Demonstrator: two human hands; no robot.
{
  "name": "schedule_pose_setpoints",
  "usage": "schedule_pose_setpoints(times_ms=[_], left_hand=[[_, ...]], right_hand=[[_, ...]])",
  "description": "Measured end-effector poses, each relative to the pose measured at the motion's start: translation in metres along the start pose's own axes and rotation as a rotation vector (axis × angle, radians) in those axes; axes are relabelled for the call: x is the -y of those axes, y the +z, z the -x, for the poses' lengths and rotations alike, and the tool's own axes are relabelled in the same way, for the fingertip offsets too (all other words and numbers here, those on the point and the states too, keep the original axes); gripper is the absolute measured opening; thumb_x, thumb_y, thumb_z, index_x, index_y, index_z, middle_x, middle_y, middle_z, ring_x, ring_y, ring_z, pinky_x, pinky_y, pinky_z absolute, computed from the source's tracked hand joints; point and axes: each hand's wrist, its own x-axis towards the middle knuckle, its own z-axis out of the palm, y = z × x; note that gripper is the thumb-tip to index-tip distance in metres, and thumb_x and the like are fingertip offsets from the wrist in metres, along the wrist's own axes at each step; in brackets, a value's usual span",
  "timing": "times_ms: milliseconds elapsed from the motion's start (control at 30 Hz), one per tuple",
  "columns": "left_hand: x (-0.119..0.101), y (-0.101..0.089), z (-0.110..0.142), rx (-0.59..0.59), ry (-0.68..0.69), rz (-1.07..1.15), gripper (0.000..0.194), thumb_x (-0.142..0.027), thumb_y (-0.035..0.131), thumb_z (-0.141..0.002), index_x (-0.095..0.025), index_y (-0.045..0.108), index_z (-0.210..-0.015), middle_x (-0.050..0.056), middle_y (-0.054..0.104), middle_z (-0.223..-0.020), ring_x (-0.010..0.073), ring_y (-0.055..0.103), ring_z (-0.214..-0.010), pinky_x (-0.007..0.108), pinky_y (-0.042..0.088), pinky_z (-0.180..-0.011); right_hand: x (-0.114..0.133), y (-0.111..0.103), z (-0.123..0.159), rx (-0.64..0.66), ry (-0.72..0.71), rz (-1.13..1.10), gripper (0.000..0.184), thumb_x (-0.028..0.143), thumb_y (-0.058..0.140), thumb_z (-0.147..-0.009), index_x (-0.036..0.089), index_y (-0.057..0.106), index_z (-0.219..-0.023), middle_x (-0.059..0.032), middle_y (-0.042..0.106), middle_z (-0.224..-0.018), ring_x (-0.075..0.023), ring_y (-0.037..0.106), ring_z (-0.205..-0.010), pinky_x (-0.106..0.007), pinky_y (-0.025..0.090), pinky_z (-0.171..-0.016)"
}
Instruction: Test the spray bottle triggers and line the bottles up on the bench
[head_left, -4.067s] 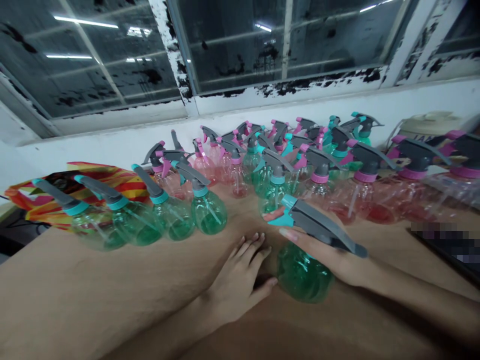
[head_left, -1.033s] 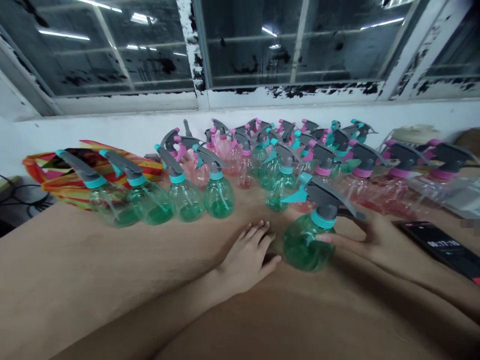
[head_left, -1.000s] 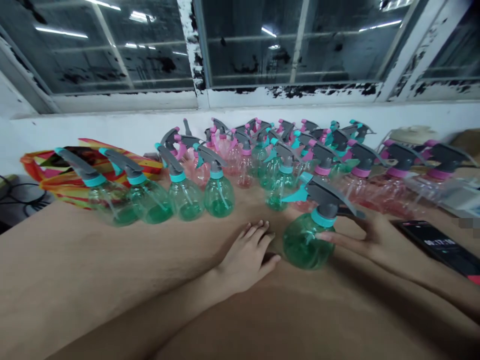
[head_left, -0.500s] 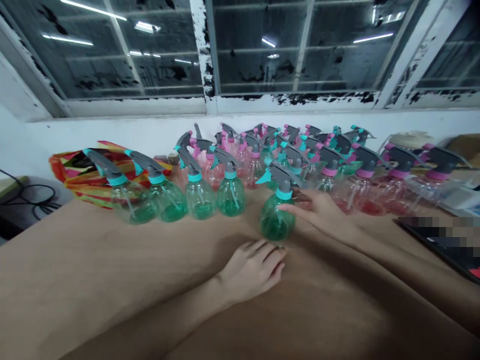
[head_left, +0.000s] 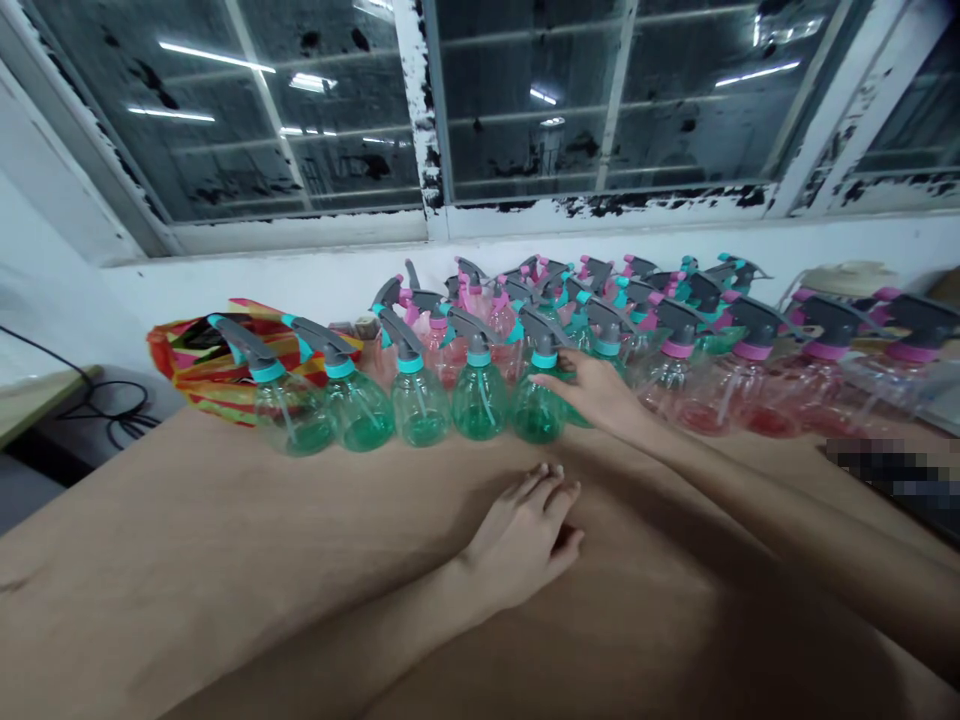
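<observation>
My right hand [head_left: 592,388] grips a green spray bottle [head_left: 537,412] from its right side, thumb in front. Its trigger head is grey with a turquoise collar. This bottle stands upright at the right end of a row of green spray bottles, beside another green spray bottle [head_left: 480,405]. Some of my right fingers are hidden behind the bottle. Palm down on the wooden table [head_left: 300,560], in front of the bottles, my left hand [head_left: 523,535] rests open and holds nothing.
Pink-collared spray bottles [head_left: 705,400] stand to the right, with several more crowded behind. A colourful bag [head_left: 202,375] lies at the left, near black cables [head_left: 124,405]. A dark flat object [head_left: 892,480] is at the right edge. A window [head_left: 525,110] is above.
My right hand has moved the green spray bottle back and left into line with the other green ones. My left hand stays on the table, its fingers stretched out more.
</observation>
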Motion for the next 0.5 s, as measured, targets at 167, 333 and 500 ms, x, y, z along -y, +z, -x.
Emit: schedule_pose_setpoints(times_ms=[167,333,500], left_hand=[[0.001,-0.001,-0.001,0.048,-0.025,-0.016,0.039,-0.030,0.057,-0.090,-0.010,0.054,-0.124,0.015,0.051,-0.137,0.0269,0.042,-0.131,0.041,0.037,-0.107],[0.002,-0.002,-0.001,0.051,-0.016,-0.012,0.035,-0.029,0.055,-0.091,-0.011,0.058,-0.121,0.014,0.053,-0.135,0.0266,0.041,-0.132,0.040,0.037,-0.107],[0.002,-0.002,-0.001,0.057,-0.017,-0.009,0.036,-0.029,0.056,-0.091,-0.010,0.056,-0.122,0.014,0.053,-0.136,0.0268,0.041,-0.132,0.041,0.037,-0.107]], right_hand=[[-0.004,0.006,-0.008,-0.003,0.015,0.031,0.035,0.043,0.056,-0.085,0.016,0.062,-0.106,-0.0131,0.073,-0.091,-0.0315,0.068,-0.086,-0.041,0.050,-0.074],[-0.004,0.012,-0.009,-0.028,0.036,0.016,0.041,0.042,0.054,-0.086,0.011,0.060,-0.113,-0.0191,0.071,-0.101,-0.0355,0.066,-0.095,-0.046,0.049,-0.079],[0.000,0.005,0.003,-0.078,0.025,-0.076,0.046,0.038,0.059,-0.084,0.011,0.056,-0.121,-0.0185,0.065,-0.119,-0.0316,0.061,-0.109,-0.044,0.049,-0.088]])
